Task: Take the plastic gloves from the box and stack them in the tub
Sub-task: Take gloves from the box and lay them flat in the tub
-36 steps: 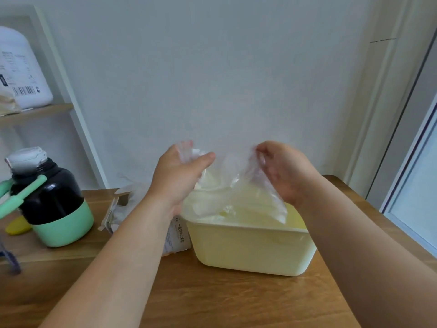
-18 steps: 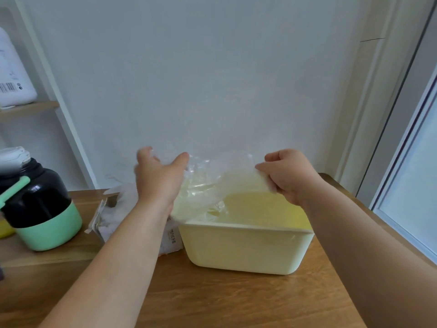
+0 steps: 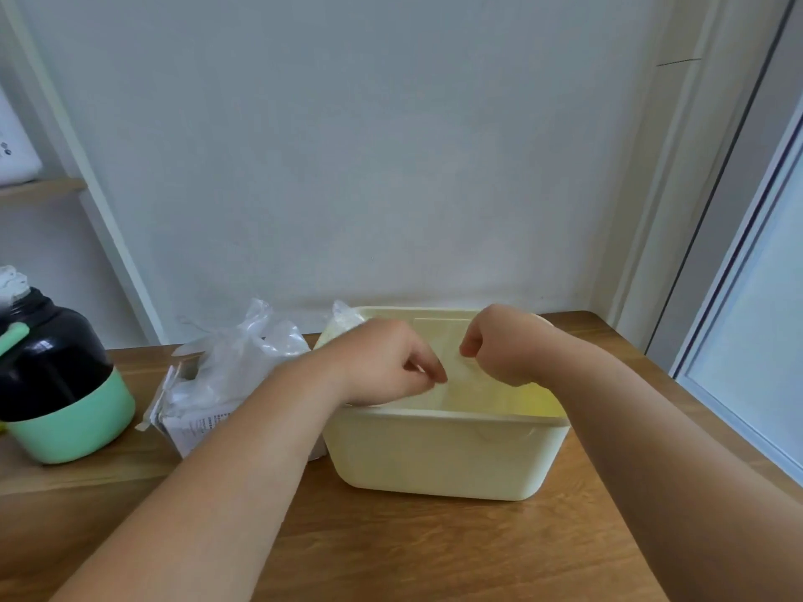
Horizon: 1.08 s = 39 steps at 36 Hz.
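Reaching into the pale yellow tub (image 3: 443,454) with both hands, over a wooden table (image 3: 391,553).

The left hand (image 3: 382,362) is inside the tub's left half with fingers curled and tips pinched together; a faint clear glove (image 3: 467,375) seems to lie at those tips, but whether it is actually gripped is not clear. The right hand (image 3: 499,345) sits at about 3 o'clock from the left one, close but apart, fist loosely curled with knuckles toward the camera; what it holds, if anything, cannot be told. A corner of clear plastic (image 3: 345,317) sticks up at the tub's 11 o'clock rim. The box (image 3: 200,423) stands just beside the tub at 9 o'clock, with crumpled gloves (image 3: 243,354) bulging out of its top. Farther out at 9 o'clock stands a black and green jug (image 3: 61,384).
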Motion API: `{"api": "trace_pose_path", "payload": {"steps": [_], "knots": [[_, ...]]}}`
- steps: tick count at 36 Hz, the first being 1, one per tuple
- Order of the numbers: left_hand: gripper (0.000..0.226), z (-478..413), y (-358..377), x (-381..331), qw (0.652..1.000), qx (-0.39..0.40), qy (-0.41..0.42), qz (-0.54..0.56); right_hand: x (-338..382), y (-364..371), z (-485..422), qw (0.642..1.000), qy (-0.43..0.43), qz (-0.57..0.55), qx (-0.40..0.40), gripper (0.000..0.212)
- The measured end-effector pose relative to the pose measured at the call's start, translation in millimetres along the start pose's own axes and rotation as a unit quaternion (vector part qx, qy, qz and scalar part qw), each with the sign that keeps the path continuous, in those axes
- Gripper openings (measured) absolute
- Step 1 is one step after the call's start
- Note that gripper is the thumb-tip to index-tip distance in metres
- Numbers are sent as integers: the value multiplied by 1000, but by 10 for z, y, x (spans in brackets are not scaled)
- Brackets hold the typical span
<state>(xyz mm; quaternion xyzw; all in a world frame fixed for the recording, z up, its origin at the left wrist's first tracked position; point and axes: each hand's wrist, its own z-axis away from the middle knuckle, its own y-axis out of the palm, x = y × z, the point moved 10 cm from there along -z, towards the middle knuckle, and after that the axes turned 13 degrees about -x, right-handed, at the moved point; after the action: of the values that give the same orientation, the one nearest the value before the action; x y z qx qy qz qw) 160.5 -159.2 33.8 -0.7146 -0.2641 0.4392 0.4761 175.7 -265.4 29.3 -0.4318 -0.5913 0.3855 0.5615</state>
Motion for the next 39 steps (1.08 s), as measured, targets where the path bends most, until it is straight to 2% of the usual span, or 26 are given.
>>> {"api": "trace_pose_path", "payload": {"steps": [4, 6, 8, 12, 15, 16, 18, 19, 22, 24, 26, 27, 30, 33, 35, 37, 39], "knots": [[52, -73, 385, 84, 991, 125, -39, -24, 40, 73, 58, 999, -28, 4, 46, 47], [71, -125, 470, 161, 989, 135, -57, -33, 47, 50, 105, 998, -34, -16, 55, 57], [79, -188, 426, 241, 991, 96, -68, -58, 35, 19, 160, 997, -27, -46, 64, 62], [72, -252, 189, 345, 990, 2, -82, -116, -70, -15, 137, 997, -1, -44, 70, 57], [49, -247, 56, 396, 976, -29, -85, -197, -158, 6, 82, 997, 18, 13, 75, 53], [41, -256, 39, 367, 977, -41, -73, -198, -171, 23, 75, 996, 24, 29, 80, 48], [41, -274, 76, 280, 985, -46, -37, -160, -171, 49, 59, 994, 31, 66, 84, 25], [44, -272, 131, 236, 991, -28, -25, -131, -162, 56, 54, 992, 27, 91, 79, 18], [49, -190, 363, 206, 993, 82, -37, -75, -169, 111, 14, 984, 6, 166, 62, 26], [50, -88, 529, 269, 977, 176, -60, -103, -215, 136, -17, 980, 7, 194, 45, 22], [46, 8, 623, 336, 956, 244, -78, -139, -215, 71, -2, 977, 19, 211, 14, 9], [43, 42, 653, 349, 949, 267, -84, -146, -188, 13, 10, 977, 20, 213, -6, 5], [38, 73, 702, 377, 937, 296, -96, -158, -90, -175, 23, 975, 21, 208, -77, 19], [37, 62, 689, 433, 932, 295, -110, -180, 105, -224, -21, 967, -59, 208, -134, 20], [36, 59, 679, 443, 935, 288, -114, -172, 159, -26, -49, 974, -102, 186, -77, 30], [34, 49, 653, 419, 942, 271, -115, -158, 99, 255, -1, 982, -86, 161, 53, 36], [32, 19, 590, 389, 953, 241, -108, -150, 27, 466, 113, 964, -72, 187, 175, 41]]}}
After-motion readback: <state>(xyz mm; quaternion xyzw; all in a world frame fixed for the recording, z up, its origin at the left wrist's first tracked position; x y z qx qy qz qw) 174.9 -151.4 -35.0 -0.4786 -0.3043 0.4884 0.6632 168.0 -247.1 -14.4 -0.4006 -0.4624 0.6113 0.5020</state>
